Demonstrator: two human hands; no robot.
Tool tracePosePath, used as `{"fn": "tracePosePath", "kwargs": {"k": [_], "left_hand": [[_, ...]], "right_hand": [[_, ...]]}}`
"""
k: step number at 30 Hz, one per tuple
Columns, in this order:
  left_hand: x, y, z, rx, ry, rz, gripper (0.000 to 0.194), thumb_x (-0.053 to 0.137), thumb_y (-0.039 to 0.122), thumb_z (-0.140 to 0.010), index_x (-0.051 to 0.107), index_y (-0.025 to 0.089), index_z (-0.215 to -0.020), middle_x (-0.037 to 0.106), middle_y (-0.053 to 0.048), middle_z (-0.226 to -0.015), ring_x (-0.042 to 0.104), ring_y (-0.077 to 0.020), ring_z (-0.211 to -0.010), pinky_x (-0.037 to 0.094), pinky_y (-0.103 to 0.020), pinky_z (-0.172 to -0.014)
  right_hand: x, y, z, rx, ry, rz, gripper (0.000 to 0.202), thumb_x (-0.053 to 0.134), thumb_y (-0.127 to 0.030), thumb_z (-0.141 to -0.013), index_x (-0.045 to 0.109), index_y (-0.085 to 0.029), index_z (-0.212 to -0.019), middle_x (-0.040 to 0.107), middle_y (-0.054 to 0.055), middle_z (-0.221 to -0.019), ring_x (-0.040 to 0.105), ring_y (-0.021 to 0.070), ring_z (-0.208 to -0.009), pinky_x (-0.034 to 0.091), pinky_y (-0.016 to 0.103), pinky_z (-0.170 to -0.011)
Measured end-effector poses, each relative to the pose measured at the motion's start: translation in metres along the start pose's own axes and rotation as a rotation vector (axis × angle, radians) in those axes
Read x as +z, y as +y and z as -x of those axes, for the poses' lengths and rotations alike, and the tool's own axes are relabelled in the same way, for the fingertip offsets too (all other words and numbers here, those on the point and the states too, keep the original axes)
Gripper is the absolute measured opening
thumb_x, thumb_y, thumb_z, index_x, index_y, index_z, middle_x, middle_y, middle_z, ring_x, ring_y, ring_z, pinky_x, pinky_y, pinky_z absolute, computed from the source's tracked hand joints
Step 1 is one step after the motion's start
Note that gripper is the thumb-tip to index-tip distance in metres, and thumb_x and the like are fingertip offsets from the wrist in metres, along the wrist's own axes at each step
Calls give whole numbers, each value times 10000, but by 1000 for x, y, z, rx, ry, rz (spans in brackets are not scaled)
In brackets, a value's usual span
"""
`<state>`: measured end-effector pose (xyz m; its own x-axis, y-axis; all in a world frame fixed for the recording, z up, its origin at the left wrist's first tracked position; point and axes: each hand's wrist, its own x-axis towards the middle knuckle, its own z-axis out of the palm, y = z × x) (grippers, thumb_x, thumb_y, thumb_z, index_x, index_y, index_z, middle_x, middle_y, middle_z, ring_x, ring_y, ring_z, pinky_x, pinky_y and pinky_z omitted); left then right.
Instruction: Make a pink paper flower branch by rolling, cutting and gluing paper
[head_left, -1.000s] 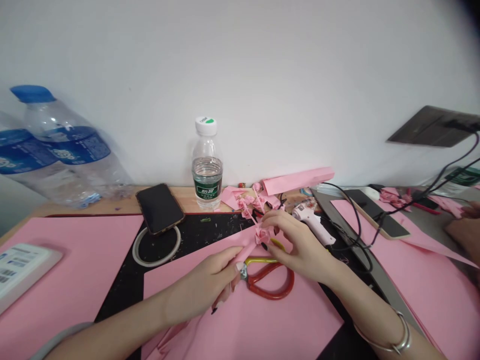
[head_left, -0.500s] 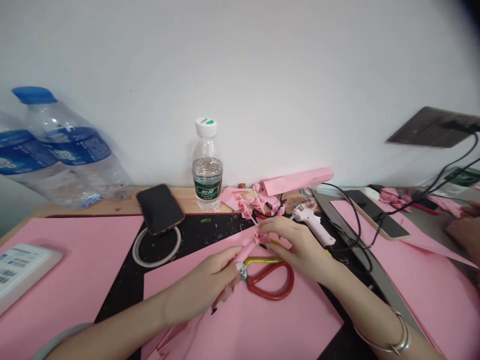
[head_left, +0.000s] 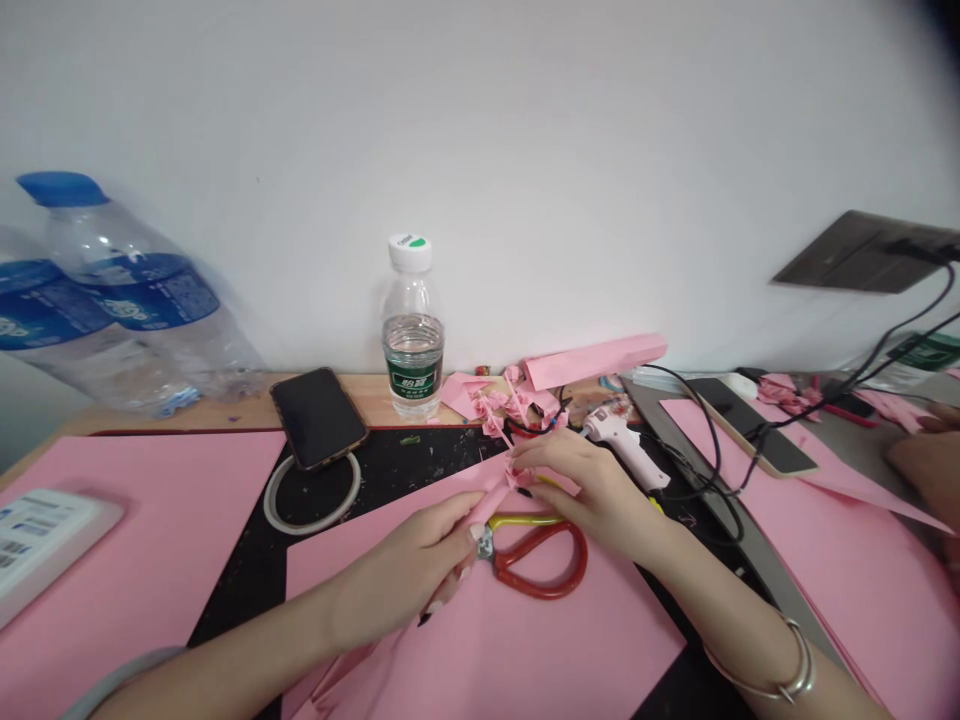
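My left hand [head_left: 431, 555] is closed round a rolled piece of pink paper [head_left: 489, 502], which slants up and to the right. At its far end is a crumpled pink paper flower [head_left: 516, 474], pinched by the fingers of my right hand [head_left: 574, 485]. Beneath both hands lies a large pink sheet [head_left: 555, 650]. Scissors with one red and one yellow handle [head_left: 541, 560] rest on that sheet between my hands; my left fingers hide their blades.
A phone [head_left: 319, 418] overlaps a white tape ring [head_left: 311, 495] on the left. Behind stand a water bottle [head_left: 414, 340] and small pink paper flowers [head_left: 499, 405]. A glue gun [head_left: 626, 450] with black cables lies right. At the far right edge shows another person's hand [head_left: 926, 460].
My hands hold almost the same pose, with slight movement of the right fingers at the flower. The whole view has shifted very slightly.
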<state>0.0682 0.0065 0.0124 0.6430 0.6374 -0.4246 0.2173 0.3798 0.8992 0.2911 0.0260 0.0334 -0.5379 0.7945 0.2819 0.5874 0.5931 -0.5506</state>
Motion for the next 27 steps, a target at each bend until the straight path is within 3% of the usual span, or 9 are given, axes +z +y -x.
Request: {"fn": "tracePosePath", "kwargs": {"k": [27], "left_hand": [[-1,-1,-1,1,0,4,412,395,457,-937,470,194,-1246,359,69,-631,295,-97,-519,237,-199,-437]], "right_hand": [[2,1,0,-2,7,-8,142,568,-163,-880,648,-214,-985,697,67,-1002,607,210,-967,500,365,-851]]}}
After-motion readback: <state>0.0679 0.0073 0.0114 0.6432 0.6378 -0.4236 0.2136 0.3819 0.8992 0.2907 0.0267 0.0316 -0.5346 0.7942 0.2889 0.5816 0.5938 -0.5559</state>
